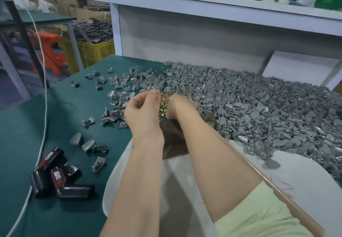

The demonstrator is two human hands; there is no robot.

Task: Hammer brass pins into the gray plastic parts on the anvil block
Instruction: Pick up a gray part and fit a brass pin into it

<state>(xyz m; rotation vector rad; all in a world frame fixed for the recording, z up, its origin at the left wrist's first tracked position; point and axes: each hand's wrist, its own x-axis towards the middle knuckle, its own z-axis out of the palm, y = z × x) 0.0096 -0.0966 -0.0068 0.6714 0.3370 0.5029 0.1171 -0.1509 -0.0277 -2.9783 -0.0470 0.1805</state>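
1. Here, a matte green table (24, 135) is seen below a white shelf (185, 2), with a yellow slatted crate (96, 51) at far left.
2. Glossy, wedge-shaped gray plastic parts (240, 98) are heaped at right, with strays scattered leftward.
3. Glinting brass pins (163, 101) are clustered between both hands.
4. The left hand (142, 107) is curled, its fingertips drawn together; whether a pin is pinched cannot be told.
5. The right hand (177, 105) is turned away, its fingers hidden.

Your green table (27, 125) carries a heap of gray parts (259, 107). Black cases (46, 162) and a white cable (45, 107) lie left.
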